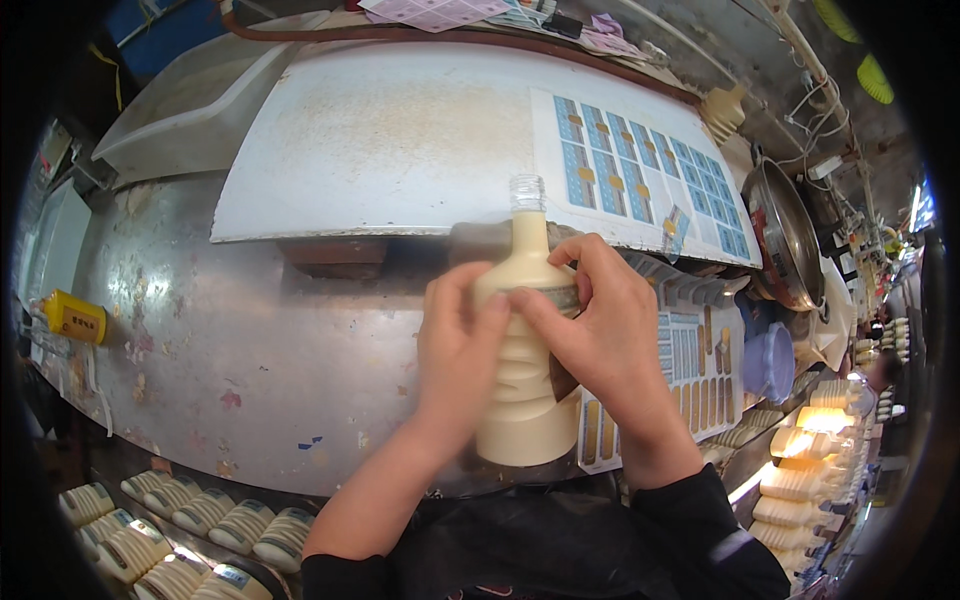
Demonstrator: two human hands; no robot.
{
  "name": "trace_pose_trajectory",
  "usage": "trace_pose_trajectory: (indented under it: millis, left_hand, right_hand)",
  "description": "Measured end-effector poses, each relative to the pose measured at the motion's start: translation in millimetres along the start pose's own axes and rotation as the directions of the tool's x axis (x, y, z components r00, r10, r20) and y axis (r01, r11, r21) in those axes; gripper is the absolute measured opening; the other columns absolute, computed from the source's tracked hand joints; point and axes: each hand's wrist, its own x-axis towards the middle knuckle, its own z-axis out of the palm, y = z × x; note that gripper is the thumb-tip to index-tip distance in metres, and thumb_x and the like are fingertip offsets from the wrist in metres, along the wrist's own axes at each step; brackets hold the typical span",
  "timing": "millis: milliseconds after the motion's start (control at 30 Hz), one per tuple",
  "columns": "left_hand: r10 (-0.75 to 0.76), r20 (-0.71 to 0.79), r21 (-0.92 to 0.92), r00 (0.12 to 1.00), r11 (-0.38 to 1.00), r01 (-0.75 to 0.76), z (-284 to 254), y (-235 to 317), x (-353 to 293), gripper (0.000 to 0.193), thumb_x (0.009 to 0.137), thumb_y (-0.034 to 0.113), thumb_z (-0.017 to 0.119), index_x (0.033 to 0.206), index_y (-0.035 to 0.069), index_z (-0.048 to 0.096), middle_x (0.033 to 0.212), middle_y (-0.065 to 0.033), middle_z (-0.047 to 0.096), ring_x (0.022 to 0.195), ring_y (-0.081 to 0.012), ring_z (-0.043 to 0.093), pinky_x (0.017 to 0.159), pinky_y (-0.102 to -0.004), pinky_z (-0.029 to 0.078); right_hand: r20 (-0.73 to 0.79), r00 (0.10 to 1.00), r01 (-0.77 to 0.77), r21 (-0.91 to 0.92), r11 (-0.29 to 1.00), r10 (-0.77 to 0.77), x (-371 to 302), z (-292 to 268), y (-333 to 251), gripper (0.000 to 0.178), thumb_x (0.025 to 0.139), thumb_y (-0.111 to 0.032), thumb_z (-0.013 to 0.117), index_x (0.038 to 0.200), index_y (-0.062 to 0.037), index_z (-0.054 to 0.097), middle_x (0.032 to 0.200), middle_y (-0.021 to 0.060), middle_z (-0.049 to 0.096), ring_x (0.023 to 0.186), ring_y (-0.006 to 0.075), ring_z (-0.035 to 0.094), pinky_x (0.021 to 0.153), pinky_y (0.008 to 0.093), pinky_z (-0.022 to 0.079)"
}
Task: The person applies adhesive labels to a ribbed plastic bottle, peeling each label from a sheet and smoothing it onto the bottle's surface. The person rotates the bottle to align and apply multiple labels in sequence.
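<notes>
A cream-coloured bottle with a ribbed body and a clear threaded glass neck stands before me, its neck pointing away. A narrow greyish label strip lies across its shoulder. Against the bottle's left side, my left hand is closed, slightly blurred, the thumb on the front near the strip. My right hand grips the right side, its thumb pressed on the strip and its bent forefinger at the shoulder. Sheets of blue and gold labels lie just right of the bottle, partly covered by my right forearm.
A white board covers the far part of the metal table, with more blue label sheets on it. A translucent tub, yellow container, metal pan and purple basin stand around. Several bottles line both lower sides.
</notes>
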Motion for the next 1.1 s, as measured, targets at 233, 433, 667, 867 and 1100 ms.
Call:
trace_pose_trajectory:
  millis: [233,433,667,867,1100]
  left_hand:
    - [0.04,0.022,0.06,0.999,0.997,-0.042,-2,-5,1,0.032,0.11,0.02,0.053,0.136,0.002,0.049,0.123,-0.0062,0.057,0.109,-0.0104,0.053,0.097,-0.0261,0.045]
    - [-0.027,-0.05,0.023,0.998,0.999,0.029,-1,0,2,0.037,0.105,0.03,0.055,0.131,0.002,0.057,0.124,-0.0146,0.055,0.113,-0.0252,0.056,0.1,-0.0366,0.046]
    - [0.117,0.023,0.241,0.993,0.963,-0.119,2,6,10,0.04,0.102,0.032,0.059,0.128,0.002,0.057,0.122,-0.018,0.055,0.111,-0.0323,0.058,0.099,-0.0406,0.046]
    - [0.157,0.022,0.336,0.987,0.929,-0.155,3,5,11,0.039,0.101,0.033,0.06,0.125,0.002,0.058,0.117,-0.0184,0.057,0.108,-0.0348,0.058,0.096,-0.0429,0.046]
    - [0.166,0.021,0.326,0.986,0.931,-0.164,3,5,12,0.038,0.102,0.032,0.059,0.125,0.002,0.059,0.116,-0.0179,0.057,0.108,-0.034,0.058,0.097,-0.0426,0.046]
  right_hand:
    - [-0.038,0.999,0.008,-0.002,1.0,-0.008,-2,6,0,0.039,0.08,-0.033,0.08,0.099,-0.0045,0.062,0.093,0.0167,0.069,0.083,0.0384,0.069,0.072,0.0453,0.055]
    - [-0.032,0.999,-0.019,0.043,0.999,0.02,-1,6,2,0.038,0.081,-0.031,0.081,0.102,-0.0038,0.065,0.08,0.0081,0.06,0.067,0.02,0.056,0.061,0.0335,0.046]
    - [0.191,0.96,-0.26,0.345,0.902,0.204,-7,-1,45,0.042,0.088,-0.033,0.079,0.114,-0.0026,0.069,0.076,-0.0033,0.053,0.069,0.0061,0.046,0.061,0.0245,0.039]
    - [0.222,0.952,-0.272,0.29,0.918,0.213,-3,-1,39,0.05,0.082,-0.04,0.081,0.113,-0.0027,0.069,0.072,-0.0037,0.046,0.068,0.0075,0.045,0.061,0.0254,0.038]
    - [0.166,0.967,-0.232,0.257,0.938,0.194,-3,0,34,0.047,0.08,-0.04,0.081,0.107,-0.0035,0.069,0.069,-0.0021,0.045,0.064,0.0086,0.044,0.058,0.0271,0.037]
